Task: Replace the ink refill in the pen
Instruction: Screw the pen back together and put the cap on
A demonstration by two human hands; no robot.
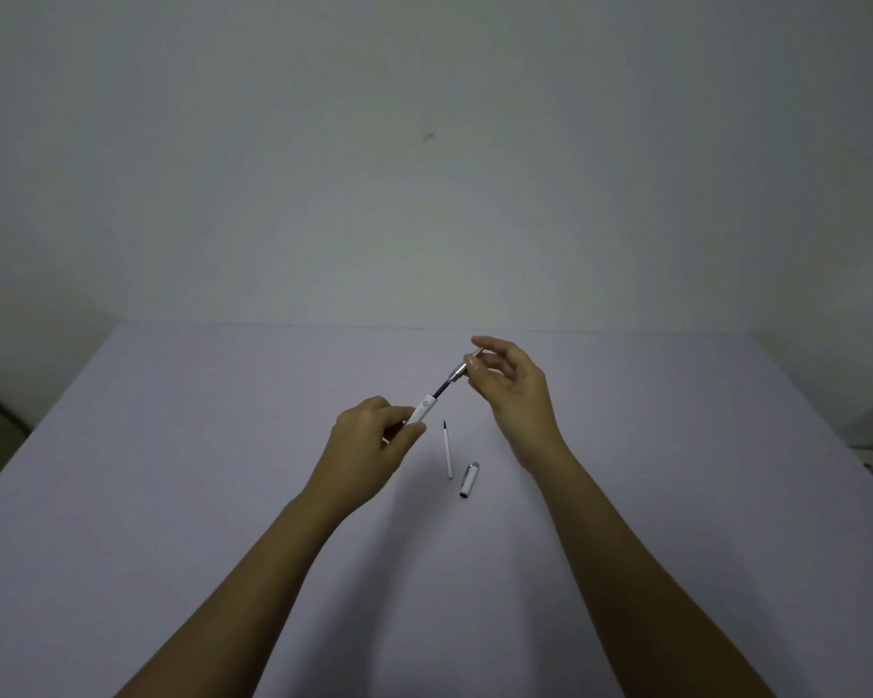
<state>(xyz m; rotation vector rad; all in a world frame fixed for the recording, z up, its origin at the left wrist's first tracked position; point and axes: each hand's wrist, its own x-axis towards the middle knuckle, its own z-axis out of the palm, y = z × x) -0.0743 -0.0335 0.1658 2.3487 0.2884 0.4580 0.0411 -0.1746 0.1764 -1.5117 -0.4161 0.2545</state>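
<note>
My left hand [374, 435] grips the white pen barrel [423, 412], held above the table and pointing up and to the right. My right hand [510, 385] pinches the silver tip section [462, 369] between thumb and forefinger. That section is pulled off the barrel, and a dark refill [443, 388] shows in the gap between the two. A second refill [447, 450], white with a dark point, lies on the table just below the hands. The white pen cap [469, 480] with a silver end lies to the right of that refill.
The work goes on over a pale lilac table [223, 445] whose far edge meets a plain wall. A dark object sits off the table's left edge, and something pale stands past the right edge.
</note>
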